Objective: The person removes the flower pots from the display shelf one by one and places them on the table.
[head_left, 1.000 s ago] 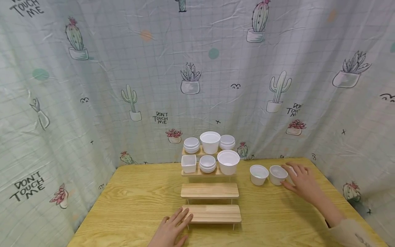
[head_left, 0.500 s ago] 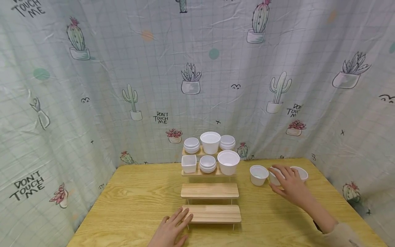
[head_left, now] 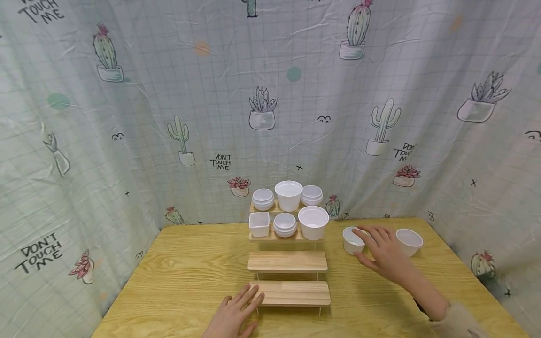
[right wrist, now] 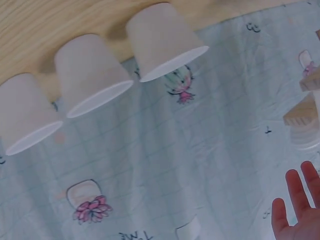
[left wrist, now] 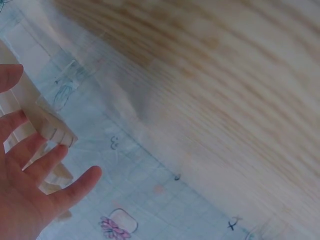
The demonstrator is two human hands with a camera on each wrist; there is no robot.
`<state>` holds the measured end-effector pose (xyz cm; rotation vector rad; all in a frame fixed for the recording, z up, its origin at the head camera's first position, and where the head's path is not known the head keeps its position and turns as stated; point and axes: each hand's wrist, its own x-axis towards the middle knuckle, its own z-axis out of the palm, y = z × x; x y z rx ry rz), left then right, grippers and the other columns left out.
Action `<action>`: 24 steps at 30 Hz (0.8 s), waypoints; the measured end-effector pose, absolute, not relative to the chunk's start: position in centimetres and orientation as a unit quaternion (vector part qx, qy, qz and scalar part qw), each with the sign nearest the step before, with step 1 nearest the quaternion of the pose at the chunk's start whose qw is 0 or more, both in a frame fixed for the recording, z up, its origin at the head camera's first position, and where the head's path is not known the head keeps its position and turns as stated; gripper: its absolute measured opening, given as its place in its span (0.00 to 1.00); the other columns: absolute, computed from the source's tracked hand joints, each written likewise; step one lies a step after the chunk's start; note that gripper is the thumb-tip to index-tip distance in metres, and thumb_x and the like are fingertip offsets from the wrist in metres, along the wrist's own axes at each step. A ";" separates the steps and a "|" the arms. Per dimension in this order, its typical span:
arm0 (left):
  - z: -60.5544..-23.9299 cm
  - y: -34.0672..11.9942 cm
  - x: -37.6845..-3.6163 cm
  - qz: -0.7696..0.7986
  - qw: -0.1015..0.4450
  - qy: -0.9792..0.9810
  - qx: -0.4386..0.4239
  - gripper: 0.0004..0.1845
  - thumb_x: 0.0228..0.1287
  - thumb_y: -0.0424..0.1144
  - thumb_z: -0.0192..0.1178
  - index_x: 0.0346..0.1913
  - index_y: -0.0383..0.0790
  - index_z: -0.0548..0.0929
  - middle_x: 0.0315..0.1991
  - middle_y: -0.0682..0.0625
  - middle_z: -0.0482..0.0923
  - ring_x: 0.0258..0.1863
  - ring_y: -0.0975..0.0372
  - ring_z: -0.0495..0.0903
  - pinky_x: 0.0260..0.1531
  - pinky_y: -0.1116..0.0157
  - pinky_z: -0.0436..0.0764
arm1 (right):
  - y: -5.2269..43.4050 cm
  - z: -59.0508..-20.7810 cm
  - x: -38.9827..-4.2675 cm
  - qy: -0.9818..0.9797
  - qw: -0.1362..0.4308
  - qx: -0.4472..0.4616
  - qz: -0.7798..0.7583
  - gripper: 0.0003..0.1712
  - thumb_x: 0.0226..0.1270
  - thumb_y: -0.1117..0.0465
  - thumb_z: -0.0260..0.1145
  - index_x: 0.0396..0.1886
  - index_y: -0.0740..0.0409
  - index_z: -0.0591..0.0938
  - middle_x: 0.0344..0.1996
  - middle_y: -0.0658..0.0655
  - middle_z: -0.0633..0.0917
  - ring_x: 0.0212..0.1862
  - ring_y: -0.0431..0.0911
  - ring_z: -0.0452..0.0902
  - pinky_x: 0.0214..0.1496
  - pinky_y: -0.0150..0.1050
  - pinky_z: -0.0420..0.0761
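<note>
Three white cups stand in a row on the wooden table [head_left: 190,263], right of a stepped wooden stand [head_left: 287,261]. In the head view I see the left cup [head_left: 351,240] and the right cup [head_left: 409,241]; my right hand [head_left: 378,246] covers the middle one. Its straight fingers reach to the left cup's rim. The right wrist view shows all three cups [right wrist: 90,75] standing free and straight fingertips [right wrist: 295,200] holding nothing. My left hand [head_left: 234,312] lies flat on the table, fingers spread, touching the lowest step [head_left: 291,292].
The stand's two upper steps carry a square dish [head_left: 258,223], stacked bowls [head_left: 284,223] and larger cups [head_left: 313,222]; its two lower steps are bare. A cactus-print cloth [head_left: 270,94] walls in the table on three sides.
My right hand has moved left along the cup row, from the right cup over the middle one to the left cup. The left hand has stayed put.
</note>
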<state>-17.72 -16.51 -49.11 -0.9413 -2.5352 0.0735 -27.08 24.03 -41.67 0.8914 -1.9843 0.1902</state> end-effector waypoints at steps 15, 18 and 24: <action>-49.0 -16.5 -17.7 0.028 0.230 -0.911 -0.341 0.36 0.46 0.54 0.63 0.61 0.51 0.69 0.59 0.51 0.70 0.57 0.58 0.71 0.30 0.56 0.76 | 20.2 -39.9 -27.3 -0.810 0.446 0.376 0.058 0.32 0.66 0.39 0.42 0.49 0.59 0.77 0.47 0.61 0.77 0.43 0.54 0.72 0.41 0.52 0.68; -49.0 -16.5 -17.7 0.026 0.227 -0.912 -0.340 0.36 0.46 0.54 0.63 0.61 0.51 0.68 0.59 0.51 0.70 0.57 0.57 0.71 0.30 0.56 0.76 | 19.6 -39.6 -27.6 -0.808 0.449 0.378 0.061 0.32 0.65 0.39 0.43 0.50 0.59 0.76 0.47 0.62 0.77 0.44 0.55 0.71 0.42 0.52 0.68; -49.1 -16.5 -17.7 0.024 0.222 -0.914 -0.338 0.36 0.46 0.54 0.63 0.62 0.51 0.68 0.60 0.51 0.70 0.57 0.57 0.70 0.30 0.55 0.76 | 18.6 -39.3 -28.6 -0.807 0.453 0.375 0.054 0.31 0.61 0.39 0.49 0.52 0.58 0.75 0.47 0.63 0.77 0.46 0.56 0.70 0.43 0.52 0.67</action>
